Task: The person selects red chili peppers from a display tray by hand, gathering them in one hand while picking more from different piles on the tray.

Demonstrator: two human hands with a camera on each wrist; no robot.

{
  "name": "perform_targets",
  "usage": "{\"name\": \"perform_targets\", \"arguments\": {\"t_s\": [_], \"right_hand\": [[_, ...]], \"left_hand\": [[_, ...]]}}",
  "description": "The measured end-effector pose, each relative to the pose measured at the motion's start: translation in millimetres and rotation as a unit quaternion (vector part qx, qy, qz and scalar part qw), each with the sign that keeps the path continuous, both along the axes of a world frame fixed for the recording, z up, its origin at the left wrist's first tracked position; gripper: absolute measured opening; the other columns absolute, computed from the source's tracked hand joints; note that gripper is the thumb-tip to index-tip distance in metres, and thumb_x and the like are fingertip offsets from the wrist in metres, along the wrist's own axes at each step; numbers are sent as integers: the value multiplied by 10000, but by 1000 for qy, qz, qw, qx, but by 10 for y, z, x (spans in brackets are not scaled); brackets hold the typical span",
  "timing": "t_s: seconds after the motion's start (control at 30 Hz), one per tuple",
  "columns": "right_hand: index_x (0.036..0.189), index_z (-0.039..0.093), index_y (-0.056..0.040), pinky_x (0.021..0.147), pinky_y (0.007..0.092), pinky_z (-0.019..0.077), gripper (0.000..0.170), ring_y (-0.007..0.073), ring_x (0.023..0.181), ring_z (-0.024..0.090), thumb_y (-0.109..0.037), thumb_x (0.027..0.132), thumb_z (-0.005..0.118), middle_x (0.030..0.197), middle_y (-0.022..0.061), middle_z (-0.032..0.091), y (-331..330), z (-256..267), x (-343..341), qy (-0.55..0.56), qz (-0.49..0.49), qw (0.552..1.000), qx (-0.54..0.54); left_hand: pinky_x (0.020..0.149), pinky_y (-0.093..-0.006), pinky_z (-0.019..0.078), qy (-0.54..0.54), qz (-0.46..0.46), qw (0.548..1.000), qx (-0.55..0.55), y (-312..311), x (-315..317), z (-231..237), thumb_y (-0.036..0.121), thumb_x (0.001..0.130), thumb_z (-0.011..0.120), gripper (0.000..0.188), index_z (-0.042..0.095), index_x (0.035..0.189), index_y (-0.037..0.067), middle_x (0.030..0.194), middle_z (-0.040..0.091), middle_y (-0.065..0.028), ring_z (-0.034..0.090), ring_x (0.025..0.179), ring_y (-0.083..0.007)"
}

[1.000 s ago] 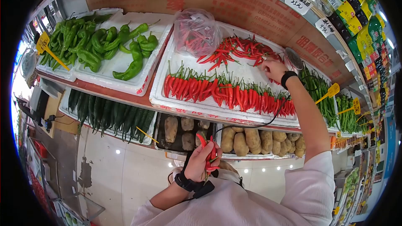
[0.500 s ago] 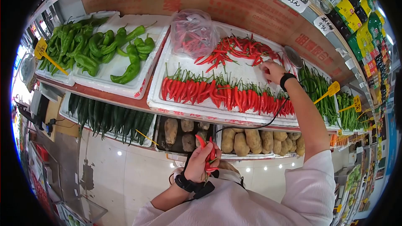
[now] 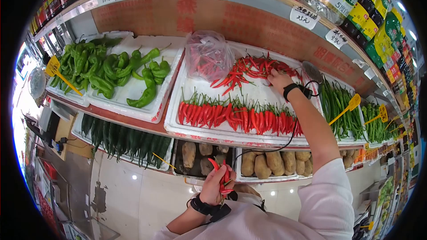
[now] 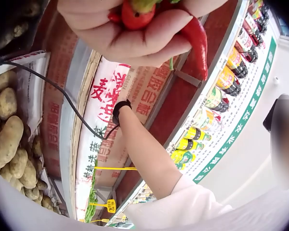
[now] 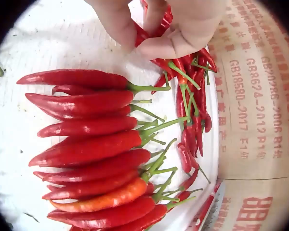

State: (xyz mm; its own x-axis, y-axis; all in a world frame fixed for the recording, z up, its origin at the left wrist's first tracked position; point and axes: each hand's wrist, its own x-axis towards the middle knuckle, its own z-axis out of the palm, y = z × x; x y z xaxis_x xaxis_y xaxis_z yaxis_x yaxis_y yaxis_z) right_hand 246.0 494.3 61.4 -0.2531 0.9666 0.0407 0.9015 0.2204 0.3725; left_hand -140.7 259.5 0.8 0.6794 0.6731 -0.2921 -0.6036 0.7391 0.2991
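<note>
In the head view, my left hand (image 3: 212, 189) grips several red chilies (image 3: 226, 176) in front of my body; the left wrist view shows fingers curled round them, one chili (image 4: 197, 47) sticking out. My right hand (image 3: 281, 81) is at the loose pile of red chilies (image 3: 249, 67) toward the back of the white foam tray (image 3: 175, 123). Up close in the right wrist view, the thumb and fingers of the right hand (image 5: 166, 26) pinch a red chili, partly hidden by them. A row of red chilies (image 5: 96, 144) lies beside it, stems pointing toward the pile.
A plastic bag of red chilies (image 3: 208, 58) sits at the tray's back left. Green peppers (image 3: 144, 93) lie on trays to the left, thin green chilies (image 3: 340, 106) to the right. Below are potatoes (image 3: 275, 162) and dark cucumbers (image 3: 124, 138). A black cable (image 3: 275, 148) hangs across the tray front.
My right hand has moved left and back onto the loose chili pile. The left hand still grips its chilies. The head view has shifted, showing more of the upper shelf.
</note>
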Motion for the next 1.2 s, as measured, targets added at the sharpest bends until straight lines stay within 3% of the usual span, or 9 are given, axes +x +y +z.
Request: {"name": "perform_targets", "arguments": {"t_s": [0.23, 0.37, 0.5, 0.63, 0.83, 0.9, 0.97, 1.03, 1.2], "right_hand": [[988, 591, -37, 828, 440, 515, 189, 338, 1010, 598, -101, 860, 466, 1144, 171, 532, -8, 210, -50, 89, -20, 994, 61], [934, 581, -12, 732, 383, 526, 115, 269, 834, 649, -92, 855, 601, 916, 131, 638, -342, 847, -391, 248, 42, 947, 200], [926, 601, -40, 557, 246, 484, 126, 74, 612, 596, -157, 896, 639, 783, 24, 659, -1088, 1384, -1032, 581, -15, 807, -107], [893, 608, -40, 578, 251, 493, 170, 72, 648, 601, -197, 891, 673, 772, 21, 651, -1785, 1056, -1581, 613, 10, 723, -319], [873, 584, -56, 567, 361, 457, 312, 237, 620, 605, -364, 896, 622, 713, 102, 634, -2100, 714, -1938, 514, -1, 789, -336], [878, 599, -67, 581, 343, 473, 312, 224, 631, 613, -372, 868, 662, 716, 101, 627, -2104, 668, -1968, 514, 66, 815, -260], [838, 636, -62, 572, 301, 488, 299, 167, 603, 613, -350, 836, 716, 699, 82, 627, -2152, 595, -1990, 527, -11, 800, -285], [828, 638, -34, 569, 288, 489, 265, 143, 588, 612, -273, 814, 752, 668, 48, 627, -2136, 595, -2053, 539, 5, 802, -258], [886, 605, -27, 560, 263, 471, 146, 124, 626, 598, -104, 830, 716, 711, 46, 613, -2104, 768, -2206, 552, -4, 776, -306]], "left_hand": [[422, -231, 332, 31, 14, 999, -8, 1, -14, 6, 279, 1015, 442, 218, 534, 1022, 82, 826, 592, -77, 461, 533, -126], [424, -230, 342, 3, 15, 1000, 2, 20, 2, -23, 273, 1007, 462, 203, 537, 1012, 85, 864, 591, -83, 474, 543, -131], [431, -236, 374, 13, 17, 1000, 13, 49, 70, 30, 250, 997, 489, 175, 533, 1023, 83, 894, 585, -90, 521, 574, -145], [451, -235, 402, 67, 21, 997, 37, 69, 143, 237, 216, 995, 492, 156, 523, 1054, 75, 890, 583, -81, 562, 611, -150], [500, -211, 424, 104, 38, 987, 120, -27, 215, 227, 171, 1005, 460, 178, 519, 1126, 54, 908, 589, -65, 558, 643, -111], [450, -212, 350, 148, 24, 974, 170, -57, 188, 71, 284, 996, 497, 320, 469, 1214, 51, 907, 604, -80, 466, 543, -85], [439, -194, 328, 150, 7, 980, 130, -66, 173, 125, 314, 986, 522, 308, 494, 1191, 85, 803, 547, -10, 440, 524, -68], [433, -192, 319, 125, 22, 988, 90, -43, 121, 374, 321, 974, 548, 278, 519, 1143, 102, 794, 537, 19, 411, 511, -42], [384, -197, 248, -32, -15, 994, 101, -23, 232, -184, 359, 958, 570, 267, 519, 988, 98, 662, 476, 45, 382, 444, -38]]}}
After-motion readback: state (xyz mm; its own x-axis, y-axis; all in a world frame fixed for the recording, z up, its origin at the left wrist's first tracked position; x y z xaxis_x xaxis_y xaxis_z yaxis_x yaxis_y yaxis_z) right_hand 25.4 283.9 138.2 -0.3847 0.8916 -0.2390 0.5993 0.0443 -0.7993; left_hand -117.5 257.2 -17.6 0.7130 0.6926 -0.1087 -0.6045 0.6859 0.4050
